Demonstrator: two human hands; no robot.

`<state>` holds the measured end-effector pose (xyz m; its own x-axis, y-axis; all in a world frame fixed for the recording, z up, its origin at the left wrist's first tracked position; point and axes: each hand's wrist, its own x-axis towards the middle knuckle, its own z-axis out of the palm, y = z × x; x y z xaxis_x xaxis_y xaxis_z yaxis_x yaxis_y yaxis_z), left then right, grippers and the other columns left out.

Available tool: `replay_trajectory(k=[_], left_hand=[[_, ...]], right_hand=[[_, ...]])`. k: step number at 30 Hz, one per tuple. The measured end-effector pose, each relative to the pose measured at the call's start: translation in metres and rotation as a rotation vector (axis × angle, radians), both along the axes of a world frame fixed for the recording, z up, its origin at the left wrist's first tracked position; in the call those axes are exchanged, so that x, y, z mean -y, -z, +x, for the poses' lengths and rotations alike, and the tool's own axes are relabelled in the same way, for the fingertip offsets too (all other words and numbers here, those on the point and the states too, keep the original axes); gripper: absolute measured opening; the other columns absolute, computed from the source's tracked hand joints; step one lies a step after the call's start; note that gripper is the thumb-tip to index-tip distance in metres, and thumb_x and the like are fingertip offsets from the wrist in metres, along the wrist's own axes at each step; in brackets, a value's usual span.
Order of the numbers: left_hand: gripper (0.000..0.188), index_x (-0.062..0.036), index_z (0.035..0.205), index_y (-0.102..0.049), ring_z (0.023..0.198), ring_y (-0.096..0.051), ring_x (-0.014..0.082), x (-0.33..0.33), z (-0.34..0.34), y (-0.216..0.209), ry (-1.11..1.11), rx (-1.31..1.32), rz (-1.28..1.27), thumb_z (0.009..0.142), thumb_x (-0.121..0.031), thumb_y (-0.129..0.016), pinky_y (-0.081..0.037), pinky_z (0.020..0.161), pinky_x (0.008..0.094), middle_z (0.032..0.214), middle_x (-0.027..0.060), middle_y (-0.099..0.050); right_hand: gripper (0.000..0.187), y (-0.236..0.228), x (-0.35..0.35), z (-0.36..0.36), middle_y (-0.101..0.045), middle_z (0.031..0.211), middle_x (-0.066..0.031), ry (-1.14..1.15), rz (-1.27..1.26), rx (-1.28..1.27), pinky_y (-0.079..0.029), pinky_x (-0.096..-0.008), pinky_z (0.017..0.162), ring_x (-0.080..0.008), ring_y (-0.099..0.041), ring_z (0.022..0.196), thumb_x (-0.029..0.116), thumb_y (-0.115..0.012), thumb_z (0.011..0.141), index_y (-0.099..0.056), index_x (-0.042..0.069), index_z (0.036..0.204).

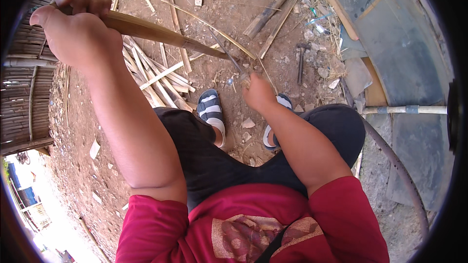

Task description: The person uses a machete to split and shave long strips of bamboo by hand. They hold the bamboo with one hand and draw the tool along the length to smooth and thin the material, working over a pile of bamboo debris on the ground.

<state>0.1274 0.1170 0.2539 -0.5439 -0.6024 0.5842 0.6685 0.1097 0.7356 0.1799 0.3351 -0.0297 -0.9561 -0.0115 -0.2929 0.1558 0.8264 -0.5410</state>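
My left hand (80, 31), raised at the upper left, is wrapped round the upper end of a bamboo pole (151, 31). The pole slants down to the right, its far end near the ground in front of my feet. My right hand (259, 93) is closed round the handle of a long-bladed knife (227, 52), low between my knees. The thin dark blade points up and left and crosses the pole close to its lower end; whether they touch I cannot tell.
Split bamboo strips (158, 75) lie heaped beyond my left foot. A hammer (301, 63) rests on the dirt to the right, below thick wooden pieces (275, 7). Grey sheets (414, 34) line the right side; a bamboo wall (27, 87) stands at the left.
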Motion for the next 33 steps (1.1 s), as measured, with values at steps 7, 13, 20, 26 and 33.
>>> replay_trajectory(k=[7, 13, 20, 26, 33], left_hand=[[0.050, -0.0086, 0.090, -0.042, 0.058, -0.032, 0.0173, -0.002, 0.004, 0.002, -0.012, -0.037, -0.110, 0.111, -0.050, -0.023, -0.037, 0.062, 0.0326, 0.066, 0.0028, -0.037], [0.050, -0.0086, 0.091, -0.041, 0.057, -0.033, 0.0178, -0.001, 0.002, 0.004, -0.008, -0.032, -0.142, 0.111, -0.049, -0.020, -0.040, 0.064, 0.0342, 0.066, 0.0037, -0.038], [0.051, -0.0089, 0.092, -0.042, 0.058, -0.036, 0.0183, 0.006, 0.001, 0.005, -0.002, -0.031, -0.147, 0.111, -0.050, -0.019, -0.042, 0.066, 0.0354, 0.066, 0.0041, -0.040], [0.051, -0.0083, 0.090, -0.041, 0.057, -0.034, 0.0180, 0.006, -0.002, 0.006, -0.077, -0.043, -0.138, 0.111, -0.048, -0.018, -0.042, 0.064, 0.0362, 0.067, 0.0040, -0.039], [0.049, -0.0086, 0.088, -0.039, 0.057, -0.034, 0.0184, 0.013, -0.003, 0.005, -0.071, -0.033, -0.128, 0.111, -0.047, -0.018, -0.041, 0.064, 0.0361, 0.067, 0.0040, -0.039]], right_hand=[[0.038, -0.048, 0.007, -0.018, -0.069, 0.090, -0.0277, 0.064, -0.174, -0.152, -0.054, -0.0531, 0.080, -0.0460, -0.068, 0.091, 0.023, -0.070, 0.086, -0.058, 0.001, 0.114], [0.042, -0.022, 0.006, -0.001, -0.071, 0.103, -0.0275, -0.036, -0.029, 0.091, -0.054, -0.0526, 0.087, -0.0438, -0.069, 0.101, 0.022, -0.069, 0.086, -0.058, 0.002, 0.122], [0.041, -0.033, 0.001, -0.023, -0.070, 0.104, -0.0293, 0.073, -0.114, 0.038, -0.054, -0.0531, 0.088, -0.0435, -0.068, 0.103, 0.021, -0.069, 0.086, -0.058, 0.001, 0.119], [0.041, -0.038, 0.014, -0.009, -0.069, 0.103, -0.0297, 0.049, -0.158, -0.031, -0.053, -0.0538, 0.089, -0.0443, -0.068, 0.103, 0.021, -0.070, 0.086, -0.057, -0.001, 0.118], [0.041, 0.007, 0.007, -0.010, -0.070, 0.101, -0.0295, 0.079, -0.048, 0.049, -0.054, -0.0544, 0.086, -0.0468, -0.068, 0.098, 0.022, -0.071, 0.087, -0.054, 0.000, 0.118]])
